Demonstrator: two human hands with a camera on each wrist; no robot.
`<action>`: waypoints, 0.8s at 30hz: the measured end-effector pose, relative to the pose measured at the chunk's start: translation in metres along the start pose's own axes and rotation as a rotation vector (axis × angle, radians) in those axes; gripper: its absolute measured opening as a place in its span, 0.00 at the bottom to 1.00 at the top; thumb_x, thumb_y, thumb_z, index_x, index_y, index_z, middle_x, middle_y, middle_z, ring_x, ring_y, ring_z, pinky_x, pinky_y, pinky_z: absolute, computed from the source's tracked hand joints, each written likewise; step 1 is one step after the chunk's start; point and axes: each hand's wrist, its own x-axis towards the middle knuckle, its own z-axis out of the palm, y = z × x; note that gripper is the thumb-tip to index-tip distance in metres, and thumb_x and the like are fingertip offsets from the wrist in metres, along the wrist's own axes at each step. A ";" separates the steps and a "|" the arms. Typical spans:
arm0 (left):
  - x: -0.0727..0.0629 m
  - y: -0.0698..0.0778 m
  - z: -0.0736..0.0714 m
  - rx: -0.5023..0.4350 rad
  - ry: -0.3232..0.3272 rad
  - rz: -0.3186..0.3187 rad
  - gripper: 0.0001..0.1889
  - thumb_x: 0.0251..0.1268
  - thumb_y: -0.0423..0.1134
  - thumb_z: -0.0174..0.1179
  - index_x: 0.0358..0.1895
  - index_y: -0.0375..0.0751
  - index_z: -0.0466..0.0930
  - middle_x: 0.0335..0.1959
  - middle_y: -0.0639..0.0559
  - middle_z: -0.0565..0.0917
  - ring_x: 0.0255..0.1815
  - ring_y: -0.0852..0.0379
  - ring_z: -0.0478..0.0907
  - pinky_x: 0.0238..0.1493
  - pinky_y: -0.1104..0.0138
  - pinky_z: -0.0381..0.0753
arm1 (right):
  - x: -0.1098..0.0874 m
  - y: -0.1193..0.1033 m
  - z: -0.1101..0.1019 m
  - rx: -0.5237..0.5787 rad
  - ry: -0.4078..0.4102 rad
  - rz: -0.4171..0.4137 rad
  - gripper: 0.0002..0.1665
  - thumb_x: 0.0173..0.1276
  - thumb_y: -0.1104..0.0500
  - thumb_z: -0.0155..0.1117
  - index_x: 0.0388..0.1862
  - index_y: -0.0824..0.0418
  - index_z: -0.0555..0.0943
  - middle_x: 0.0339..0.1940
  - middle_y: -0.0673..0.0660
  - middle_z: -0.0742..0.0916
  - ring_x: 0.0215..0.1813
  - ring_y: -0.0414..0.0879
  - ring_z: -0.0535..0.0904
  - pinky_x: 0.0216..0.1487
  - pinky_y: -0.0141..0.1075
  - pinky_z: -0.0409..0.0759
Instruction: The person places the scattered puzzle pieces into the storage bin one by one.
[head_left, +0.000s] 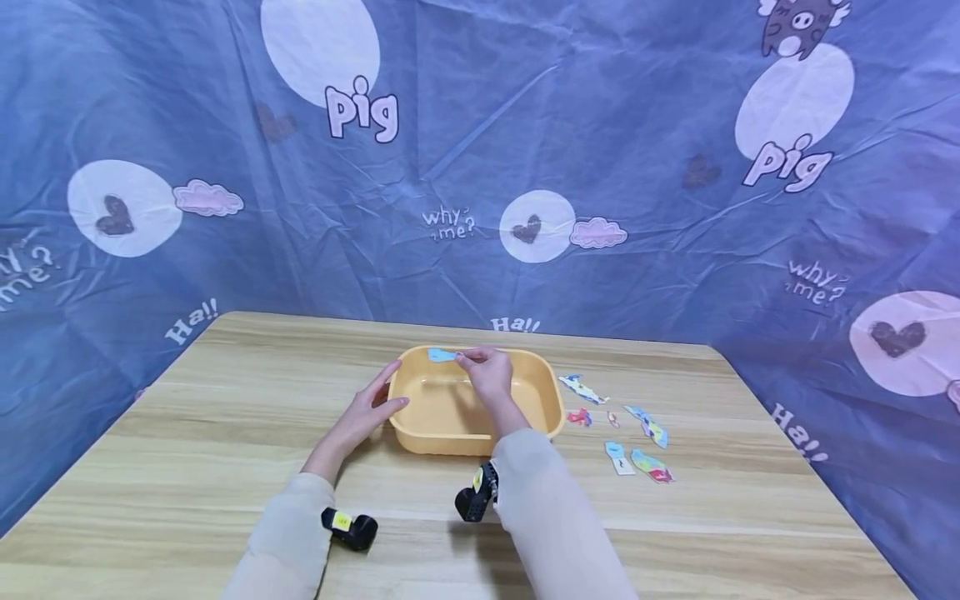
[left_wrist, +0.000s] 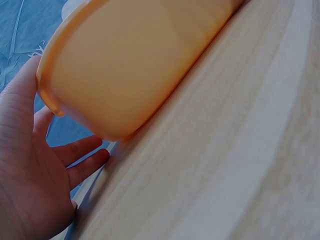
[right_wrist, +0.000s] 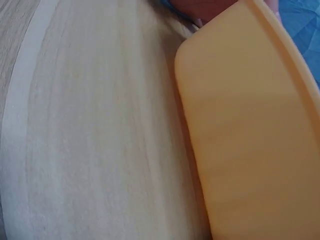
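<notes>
Little flat light-blue piece [head_left: 439, 355] is pinched by the right hand [head_left: 489, 373], near the far rim of a rounded yellow-orange tub [head_left: 438, 445]. Left hand [head_left: 367, 408] has the tub's left end, thumb over the rim, fingers loosely spread; colourful flat cutouts [head_left: 651, 466] lie rightward on the pale wooden table [head_left: 225, 417].
</notes>
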 end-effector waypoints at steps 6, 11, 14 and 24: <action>0.008 -0.017 -0.004 -0.005 0.005 -0.015 0.34 0.58 0.38 0.55 0.66 0.47 0.49 0.63 0.37 0.55 0.60 0.43 0.57 0.55 0.57 0.62 | 0.001 0.000 0.005 -0.036 -0.016 0.027 0.08 0.47 0.62 0.68 0.27 0.65 0.83 0.25 0.56 0.84 0.28 0.45 0.78 0.30 0.32 0.77; 0.009 -0.022 -0.004 0.005 0.015 -0.002 0.34 0.57 0.41 0.55 0.66 0.49 0.49 0.63 0.37 0.55 0.60 0.43 0.57 0.54 0.58 0.64 | 0.003 0.001 0.009 -0.007 -0.045 0.065 0.08 0.48 0.62 0.68 0.27 0.66 0.83 0.26 0.57 0.84 0.28 0.45 0.79 0.29 0.31 0.78; 0.009 -0.022 -0.005 0.000 0.019 -0.005 0.34 0.57 0.41 0.55 0.66 0.49 0.50 0.62 0.36 0.56 0.59 0.43 0.57 0.54 0.58 0.64 | 0.004 0.002 0.011 0.001 -0.064 0.080 0.08 0.49 0.61 0.68 0.28 0.66 0.83 0.27 0.57 0.84 0.29 0.45 0.79 0.29 0.31 0.78; 0.009 -0.021 -0.004 0.004 0.013 0.003 0.34 0.58 0.40 0.55 0.67 0.48 0.49 0.63 0.36 0.55 0.59 0.43 0.58 0.54 0.58 0.64 | 0.005 0.005 0.012 -0.069 -0.111 0.083 0.08 0.49 0.60 0.67 0.26 0.64 0.83 0.25 0.55 0.84 0.30 0.44 0.78 0.31 0.31 0.76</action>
